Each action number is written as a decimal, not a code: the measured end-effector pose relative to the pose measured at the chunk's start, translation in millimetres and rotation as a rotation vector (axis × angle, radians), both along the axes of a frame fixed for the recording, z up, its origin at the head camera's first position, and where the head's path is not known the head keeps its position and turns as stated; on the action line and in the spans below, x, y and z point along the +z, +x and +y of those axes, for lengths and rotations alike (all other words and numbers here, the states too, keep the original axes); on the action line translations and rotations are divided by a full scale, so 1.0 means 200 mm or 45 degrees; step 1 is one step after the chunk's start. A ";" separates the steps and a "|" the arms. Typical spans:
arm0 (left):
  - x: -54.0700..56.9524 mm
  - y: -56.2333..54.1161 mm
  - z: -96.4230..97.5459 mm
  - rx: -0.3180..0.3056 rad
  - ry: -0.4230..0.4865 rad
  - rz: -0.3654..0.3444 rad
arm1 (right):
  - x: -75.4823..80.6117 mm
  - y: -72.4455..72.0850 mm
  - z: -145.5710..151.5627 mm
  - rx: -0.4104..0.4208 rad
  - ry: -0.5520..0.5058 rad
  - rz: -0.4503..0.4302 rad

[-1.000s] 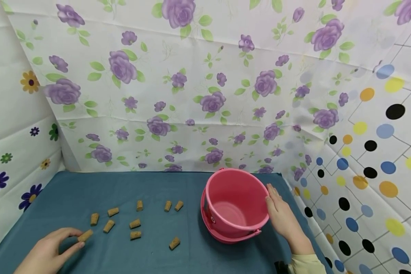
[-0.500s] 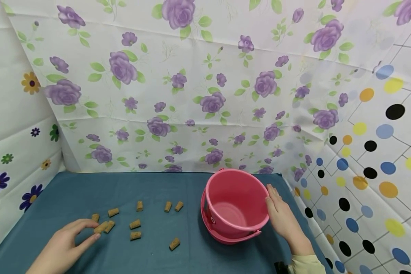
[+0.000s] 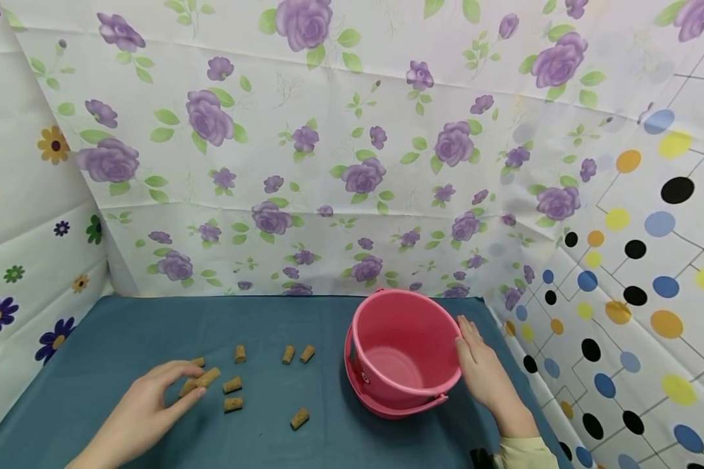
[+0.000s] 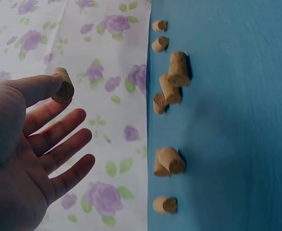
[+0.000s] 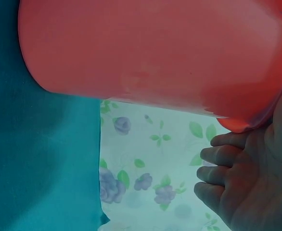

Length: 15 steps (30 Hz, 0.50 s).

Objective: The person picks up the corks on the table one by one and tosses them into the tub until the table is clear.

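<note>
In the head view my left hand (image 3: 141,413) pinches a cork (image 3: 209,377) between thumb and fingertips, raised over the left part of the table. The left wrist view shows this cork (image 4: 63,87) at the thumb tip, the other fingers spread. Several more corks lie about on the cloth, such as one (image 3: 233,404) just right of the hand and one (image 3: 299,418) nearer the bucket. Some corks are partly or fully hidden behind my left hand. My right hand (image 3: 488,378) rests with extended fingers against the right side of a pink bucket (image 3: 422,329), touching near its rim.
A blue cloth (image 3: 305,326) covers the table. A flowered sheet (image 3: 328,247) hangs along the back edge, and a dotted sheet (image 3: 639,339) stands close to the right. The bucket's handle (image 3: 413,408) hangs down around its front. No corks show inside the bucket.
My left hand has carried the pinched cork right and slightly away from me, passing over the corks at the left. My right hand and the bucket have stayed put.
</note>
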<state>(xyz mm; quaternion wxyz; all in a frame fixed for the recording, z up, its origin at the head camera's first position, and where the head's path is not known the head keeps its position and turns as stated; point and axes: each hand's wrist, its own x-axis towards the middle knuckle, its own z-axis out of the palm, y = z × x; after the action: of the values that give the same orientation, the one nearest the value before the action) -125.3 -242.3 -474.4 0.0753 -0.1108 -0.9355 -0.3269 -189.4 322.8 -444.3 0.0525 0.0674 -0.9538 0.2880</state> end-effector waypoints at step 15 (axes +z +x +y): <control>0.08 -0.08 0.20 -0.105 0.091 0.112 | 0.00 0.00 0.00 0.004 -0.009 0.002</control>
<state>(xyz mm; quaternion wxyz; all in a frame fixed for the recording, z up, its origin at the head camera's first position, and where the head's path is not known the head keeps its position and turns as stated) -140.9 -202.1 -458.0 0.1067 -0.1609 -0.9137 -0.3575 -188.6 321.8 -444.0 0.0528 0.0689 -0.9526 0.2914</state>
